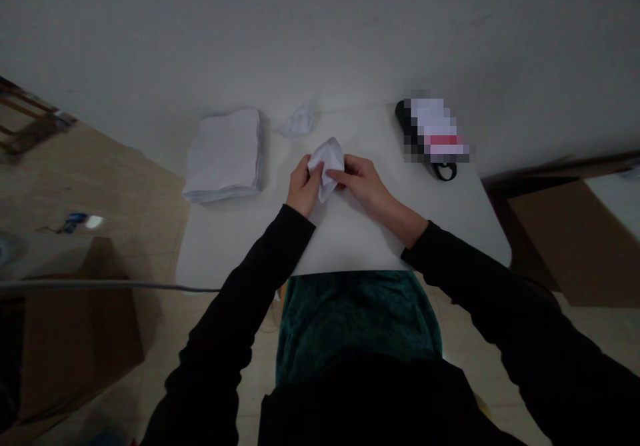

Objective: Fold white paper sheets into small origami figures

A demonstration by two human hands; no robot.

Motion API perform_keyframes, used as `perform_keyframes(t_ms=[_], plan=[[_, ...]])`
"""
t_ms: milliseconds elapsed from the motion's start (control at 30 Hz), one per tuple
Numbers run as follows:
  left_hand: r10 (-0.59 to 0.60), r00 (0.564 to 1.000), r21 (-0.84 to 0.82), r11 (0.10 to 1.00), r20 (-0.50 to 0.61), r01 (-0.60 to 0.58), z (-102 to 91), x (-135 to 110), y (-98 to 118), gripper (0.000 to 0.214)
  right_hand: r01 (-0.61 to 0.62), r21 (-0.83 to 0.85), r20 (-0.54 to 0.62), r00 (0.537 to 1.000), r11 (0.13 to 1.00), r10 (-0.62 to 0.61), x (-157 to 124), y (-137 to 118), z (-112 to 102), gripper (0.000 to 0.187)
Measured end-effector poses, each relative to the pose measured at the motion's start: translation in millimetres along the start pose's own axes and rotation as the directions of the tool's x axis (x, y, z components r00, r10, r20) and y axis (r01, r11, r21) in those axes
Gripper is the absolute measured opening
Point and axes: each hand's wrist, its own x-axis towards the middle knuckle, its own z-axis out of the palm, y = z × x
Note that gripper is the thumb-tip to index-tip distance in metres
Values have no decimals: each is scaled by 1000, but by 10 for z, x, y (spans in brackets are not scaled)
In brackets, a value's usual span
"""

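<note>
White paper napkin (326,166), folded, is clenched in the grip of the left hand (303,186) and right hand (359,181) above the worktop (240,246), its long axis running forward, narrow tip toward the person. A napkin stack (223,156) lies left, a crumpled napkin (300,119) just beyond.

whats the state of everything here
folded white sheet: bunched to a point, held between both hands
left hand: gripping the sheet's left side
right hand: pinching the sheet's right side
stack of white sheets: neatly piled, lying flat
crumpled white piece: loose, lying on the table
black object: lying down, partly blurred
</note>
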Motion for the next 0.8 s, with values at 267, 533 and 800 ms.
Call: perform_keyframes(t_ms=[267,533,800], plan=[[-20,998,79,997,51,16,-8,-12,49,28,-119,108,-51,991,987,125,-26,-90,45,15],[1,999,145,989,47,-8,18,-54,87,29,-99,0,-123,988,995,98,-36,-102,40,27],[-32,999,49,998,44,30,11,-26,119,26,-131,87,-57,989,988,137,-67,-179,68,16]])
